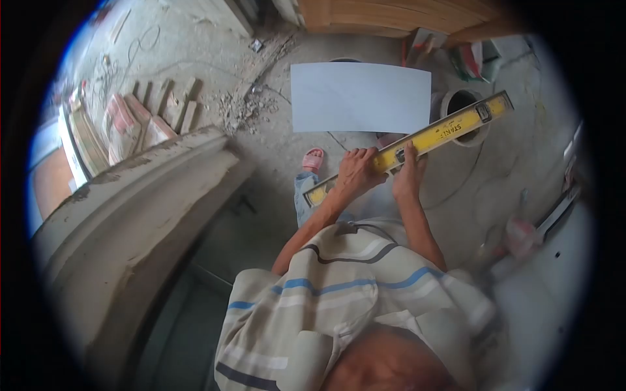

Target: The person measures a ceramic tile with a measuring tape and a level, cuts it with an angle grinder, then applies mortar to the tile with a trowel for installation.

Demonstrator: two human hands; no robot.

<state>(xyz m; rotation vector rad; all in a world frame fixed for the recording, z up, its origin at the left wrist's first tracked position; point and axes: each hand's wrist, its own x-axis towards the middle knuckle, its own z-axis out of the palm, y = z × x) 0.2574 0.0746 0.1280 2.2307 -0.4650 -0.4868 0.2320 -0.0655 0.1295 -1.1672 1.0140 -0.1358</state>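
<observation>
A long yellow spirit level (450, 130) with worn black-framed vials slants from lower left to upper right in front of my body. My left hand (358, 171) is closed around its lower-left part, knuckles up. Close beside it, my right hand (409, 171) grips the level with the thumb on its yellow face; the other fingers are partly hidden. A flat white rectangular board (360, 98) lies beyond the level. Under the level's upper right part is a round open container (466, 107), partly covered from view.
A large grey moulded piece (150, 208) fills the left side. Wooden offcuts (186, 104) and rubble (244, 112) lie on the concrete floor (195, 49). A wooden panel (391, 16) stands at the top. A pink sandal (313, 158) shows near the level's left end.
</observation>
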